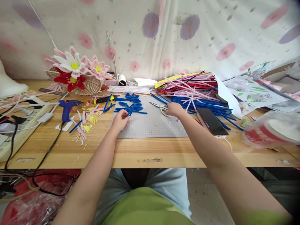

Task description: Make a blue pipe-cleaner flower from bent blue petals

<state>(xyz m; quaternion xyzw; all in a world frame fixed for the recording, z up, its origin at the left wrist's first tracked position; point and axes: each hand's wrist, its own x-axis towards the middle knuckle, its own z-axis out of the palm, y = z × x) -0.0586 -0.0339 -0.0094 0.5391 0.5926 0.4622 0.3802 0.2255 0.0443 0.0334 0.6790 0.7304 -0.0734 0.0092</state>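
My left hand [120, 120] is closed in a pinch around a few blue pipe cleaners [131, 110], above the left part of the grey cutting mat [150, 126]. Just beyond it lie blue fuzzy petal shapes [133, 97] and more cut blue lengths. On the right of the mat, my right hand [174, 109] has its fingers closed at the handles of a pair of scissors [161, 107], blades pointing left. My fingertips there are partly hidden. Behind that hand spreads a pile of long blue pipe cleaners [203, 104].
A blue glue gun [67, 110] and pink and yellow scraps [87, 120] lie left, near a power strip [21, 125] with trailing cords. Fuzzy flowers [74, 65] stand behind them. To the right are a phone [212, 121] and a plastic-wrapped tub [274, 129].
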